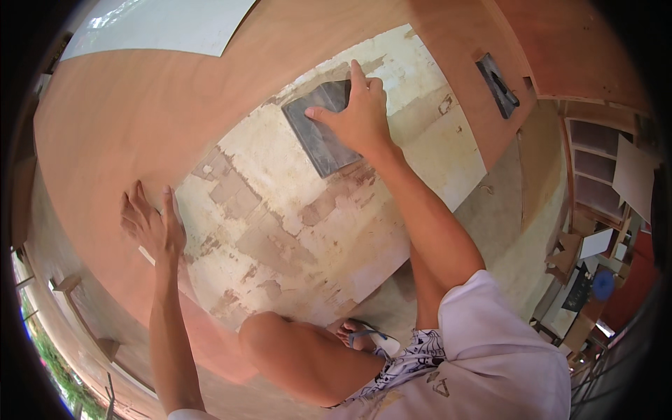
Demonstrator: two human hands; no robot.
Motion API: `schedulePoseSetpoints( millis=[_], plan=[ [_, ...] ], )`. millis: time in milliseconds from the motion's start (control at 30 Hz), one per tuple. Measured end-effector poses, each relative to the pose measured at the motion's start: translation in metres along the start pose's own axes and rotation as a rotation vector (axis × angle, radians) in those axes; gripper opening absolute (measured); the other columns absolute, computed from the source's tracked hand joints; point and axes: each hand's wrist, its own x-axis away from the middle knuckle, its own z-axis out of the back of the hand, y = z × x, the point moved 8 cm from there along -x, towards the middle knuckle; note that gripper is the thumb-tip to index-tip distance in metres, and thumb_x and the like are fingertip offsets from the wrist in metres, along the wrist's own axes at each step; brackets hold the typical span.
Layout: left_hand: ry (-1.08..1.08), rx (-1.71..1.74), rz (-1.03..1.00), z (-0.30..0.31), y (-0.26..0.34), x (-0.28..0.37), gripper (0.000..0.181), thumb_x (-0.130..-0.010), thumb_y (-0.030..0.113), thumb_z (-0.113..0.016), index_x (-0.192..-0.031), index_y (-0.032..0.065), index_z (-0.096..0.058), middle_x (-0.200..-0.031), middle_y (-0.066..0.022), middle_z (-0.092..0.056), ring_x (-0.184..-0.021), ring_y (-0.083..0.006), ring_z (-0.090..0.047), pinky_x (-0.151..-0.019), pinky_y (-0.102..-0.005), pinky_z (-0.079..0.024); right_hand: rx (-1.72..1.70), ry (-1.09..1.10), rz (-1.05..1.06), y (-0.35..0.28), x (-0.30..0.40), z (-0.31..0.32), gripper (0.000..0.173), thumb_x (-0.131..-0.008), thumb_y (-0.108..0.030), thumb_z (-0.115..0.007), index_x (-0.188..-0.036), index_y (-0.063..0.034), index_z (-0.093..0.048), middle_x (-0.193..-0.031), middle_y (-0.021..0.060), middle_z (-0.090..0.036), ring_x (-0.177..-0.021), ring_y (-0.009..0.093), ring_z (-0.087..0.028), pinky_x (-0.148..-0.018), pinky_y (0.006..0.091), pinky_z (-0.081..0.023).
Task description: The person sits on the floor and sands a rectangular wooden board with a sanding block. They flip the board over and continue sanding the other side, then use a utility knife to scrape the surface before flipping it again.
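Observation:
A pale sheet (336,252) with brown and grey patches, apparently worn or partly coated, lies across a broad reddish-brown wood board (131,115). On the upper half of this sheet is a dark grey rectangular slab (320,139). My right hand (365,110) grips the slab, thumb on its top face and fingers over the far right side. At the sheet's left edge my left hand (155,223) rests with fingers spread, palm down and holding nothing. Whatever lies beneath that palm is hidden.
A flat trowel with a black handle (499,86) lies on the board at the upper right. A glossy white sheet (163,23) covers the upper left. An open shelf unit (596,163) stands at the right. My bent knee (268,336) is at the sheet's near edge.

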Motion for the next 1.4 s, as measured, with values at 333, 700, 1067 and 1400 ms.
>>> schedulePoseSetpoints(
  millis=[333,700,1067,1400],
  plan=[
    [0.015,0.067,0.058,0.006,0.008,-0.001,0.075,-0.101,0.062,-0.06,-0.155,0.0127,-0.046,-0.161,-0.0231,-0.033,-0.153,-0.043,-0.026,-0.126,-0.0597,-0.015,-0.058,-0.173,0.069,-0.049,0.081,-0.023,0.049,-0.097,-0.013,-0.065,-0.143,0.0024,-0.057,-0.117,0.0258,-0.073,-0.107,0.039,-0.072,-0.096,0.0457,-0.056],
    [0.02,0.061,0.056,-0.001,0.015,0.004,0.074,-0.102,0.064,-0.057,-0.155,0.0142,-0.046,-0.164,-0.0219,-0.033,-0.154,-0.0429,-0.025,-0.126,-0.0583,-0.015,0.241,0.066,0.003,0.071,-0.01,0.025,0.069,-0.105,-0.046,-0.057,-0.169,-0.0307,-0.036,-0.137,0.0305,-0.038,-0.119,0.048,-0.044,-0.113,0.0539,-0.038],
    [0.024,-0.029,0.038,-0.003,0.008,-0.001,0.069,-0.105,0.058,-0.057,-0.158,0.0165,-0.04,-0.165,-0.018,-0.032,-0.154,-0.0419,-0.027,-0.125,-0.058,-0.019,0.111,0.13,0.21,0.003,0.034,-0.032,0.043,-0.106,-0.034,-0.061,-0.134,-0.0016,-0.068,-0.12,0.0277,-0.057,-0.114,0.039,-0.053,-0.103,0.0535,-0.044],
    [0.002,-0.005,-0.003,-0.012,-0.001,-0.006,0.07,-0.108,0.058,-0.049,-0.159,0.0112,-0.039,-0.167,-0.018,-0.036,-0.159,-0.037,-0.022,-0.128,-0.0573,-0.014,0.152,0.0,0.332,0.071,-0.074,0.013,0.037,-0.105,-0.03,-0.061,-0.139,-0.0156,-0.068,-0.128,0.0172,-0.062,-0.115,0.036,-0.061,-0.105,0.0486,-0.05]
  ],
)
